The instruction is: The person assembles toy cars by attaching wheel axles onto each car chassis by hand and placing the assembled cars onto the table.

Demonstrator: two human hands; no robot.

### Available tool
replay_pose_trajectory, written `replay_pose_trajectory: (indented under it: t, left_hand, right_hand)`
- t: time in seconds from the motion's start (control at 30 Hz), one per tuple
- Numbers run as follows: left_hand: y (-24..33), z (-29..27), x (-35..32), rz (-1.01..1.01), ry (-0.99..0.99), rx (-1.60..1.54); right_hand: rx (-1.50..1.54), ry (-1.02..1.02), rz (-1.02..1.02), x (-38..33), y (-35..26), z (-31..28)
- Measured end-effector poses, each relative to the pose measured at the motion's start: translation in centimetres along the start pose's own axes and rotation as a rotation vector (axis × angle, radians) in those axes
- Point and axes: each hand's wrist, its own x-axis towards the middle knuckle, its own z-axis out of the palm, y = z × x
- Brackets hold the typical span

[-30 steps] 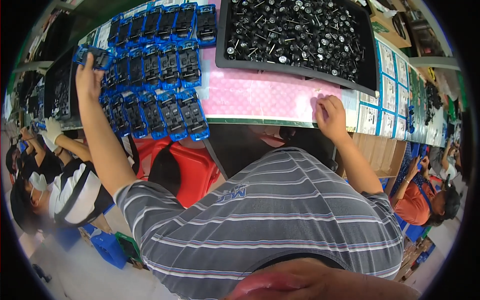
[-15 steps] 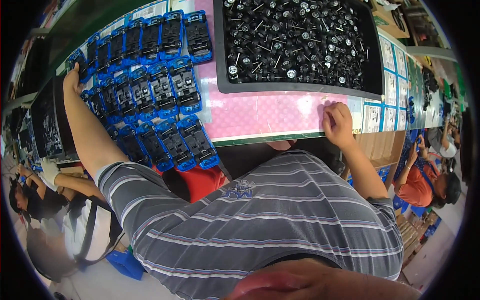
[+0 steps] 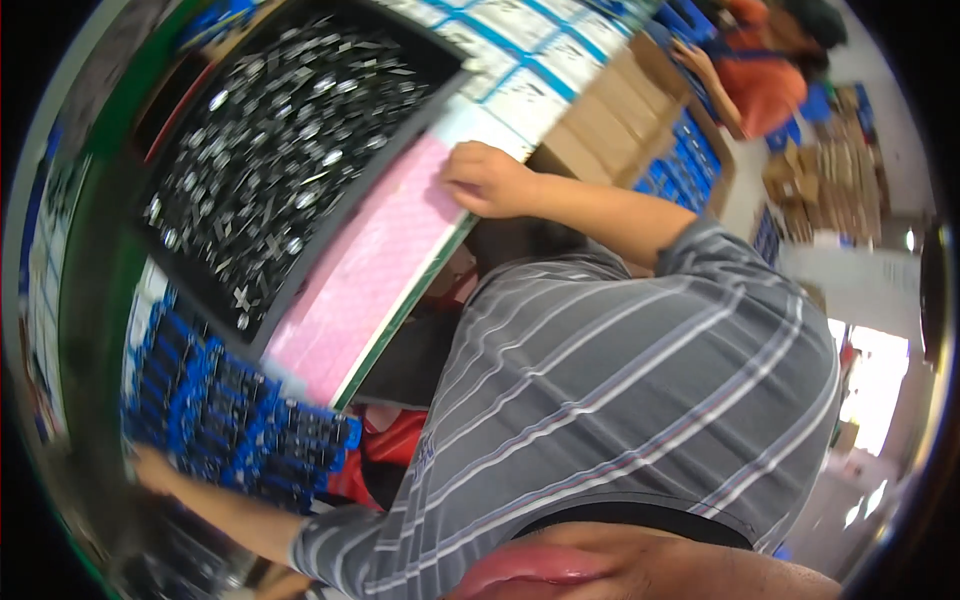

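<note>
Rows of blue toy car bodies with black undersides (image 3: pixel 300 440) lie on the table at the lower left. My left hand (image 3: pixel 152 468) is at the outer end of these rows, smeared by motion; its fingers cannot be made out, nor whether it touches a car. Curled into a loose fist, my right hand (image 3: pixel 485 180) rests on the pink mat (image 3: pixel 370 265) near the table's front edge. Nothing shows in its fingers. Beyond the mat is a black tray (image 3: pixel 320 225) heaped with small black wheels (image 3: pixel 270 150) with silvery hubs and metal axles.
White sheets with blue borders (image 3: pixel 530 95) cover the table right of the tray. An open cardboard box (image 3: pixel 612 112) stands beside the table, with blue parts (image 3: pixel 685 160) near it. A person in an orange top (image 3: pixel 765 90) is at the far right. A red seat (image 3: pixel 395 445) is beneath the cars.
The whole view has swung round, so the tray now sits at the upper left and the cars at the lower left. My right hand stays curled on the mat's edge; my left remains by the cars.
</note>
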Motion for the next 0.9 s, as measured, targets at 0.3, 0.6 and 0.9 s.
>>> replay_pose_trajectory:
  t: [0.3, 0.6, 0.9]
  left_hand:
    - [-8.9, -4.8, -8.4, 0.323, 0.329, 0.068]
    - [-4.6, -8.8, -23.7, -0.101, 0.333, -0.429]
    - [-6.6, -9.2, -23.0, -0.135, 0.274, -0.375]
  right_hand:
    - [-0.627, 0.345, 0.533, -5.5, 20.9, -18.3]
    - [-0.937, 0.054, 0.641, -5.9, 41.7, -39.2]
    - [-0.294, 0.147, 0.998, -6.8, 36.1, -28.8]
